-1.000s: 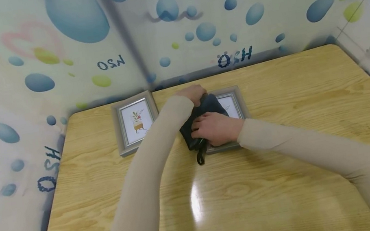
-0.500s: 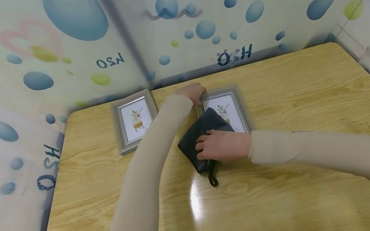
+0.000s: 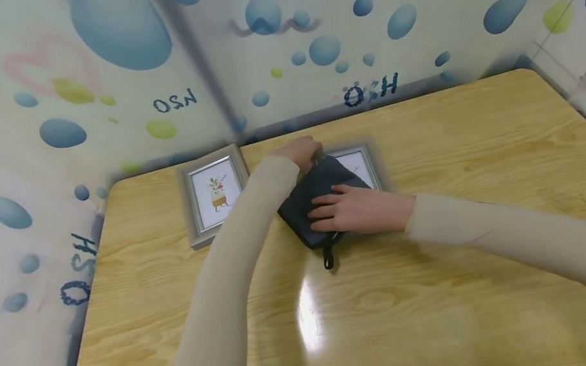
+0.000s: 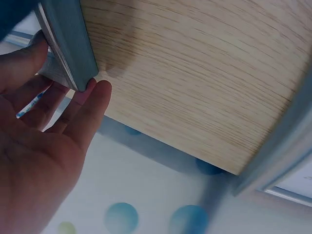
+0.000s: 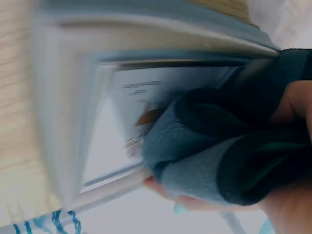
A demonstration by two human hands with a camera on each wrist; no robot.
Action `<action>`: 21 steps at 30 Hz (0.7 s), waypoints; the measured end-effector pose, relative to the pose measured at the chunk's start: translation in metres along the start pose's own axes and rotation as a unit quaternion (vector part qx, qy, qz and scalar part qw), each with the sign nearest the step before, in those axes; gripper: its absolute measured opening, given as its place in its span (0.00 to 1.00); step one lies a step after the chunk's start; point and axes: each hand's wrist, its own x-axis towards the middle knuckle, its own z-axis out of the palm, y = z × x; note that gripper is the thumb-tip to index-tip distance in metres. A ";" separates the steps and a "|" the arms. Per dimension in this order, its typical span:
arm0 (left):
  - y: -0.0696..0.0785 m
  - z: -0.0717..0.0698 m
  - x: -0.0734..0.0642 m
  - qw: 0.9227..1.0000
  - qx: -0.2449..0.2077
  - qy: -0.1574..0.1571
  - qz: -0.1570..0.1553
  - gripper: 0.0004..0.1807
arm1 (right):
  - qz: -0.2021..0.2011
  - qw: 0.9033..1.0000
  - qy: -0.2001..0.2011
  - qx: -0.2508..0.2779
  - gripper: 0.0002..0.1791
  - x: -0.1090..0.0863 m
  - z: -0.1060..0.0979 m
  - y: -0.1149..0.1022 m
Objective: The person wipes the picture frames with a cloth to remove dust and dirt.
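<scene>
A grey picture frame [image 3: 378,168] lies on the table, its plant print partly covered by a dark blue folded cloth [image 3: 323,184] with a hanging loop [image 3: 329,259]. My left hand [image 3: 296,155] grips this frame's far left corner. In the left wrist view the thumb lies over the frame's edge [image 4: 73,48], the fingers around its outer side. My right hand [image 3: 362,208] is over the cloth, fingers spread in the head view. The right wrist view, blurred, shows cloth folds [image 5: 185,126] between thumb [image 5: 295,100] and fingers, above the print.
A second grey picture frame [image 3: 191,217] with a similar plant print lies to the left, behind my left forearm. The wooden table [image 3: 468,309] meets a wall [image 3: 221,45] patterned with blue and green drops along its back edge.
The cloth and my right hand first slid toward me off the frame's upper part, then back up over it. The right fingers look straighter now. My left hand stays at the frame's corner.
</scene>
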 end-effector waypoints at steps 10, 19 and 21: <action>-0.046 0.013 -0.018 1.000 -0.010 0.024 -0.001 0.24 | 0.024 0.993 0.071 0.089 0.26 -0.033 -0.022 0.021; -0.057 0.018 -0.028 0.998 -0.034 0.026 -0.046 0.27 | 0.110 0.972 0.138 0.154 0.22 -0.069 -0.035 0.076; -0.056 0.018 -0.029 0.998 -0.033 0.027 -0.051 0.28 | 0.142 0.968 0.134 0.160 0.21 -0.075 -0.035 0.089</action>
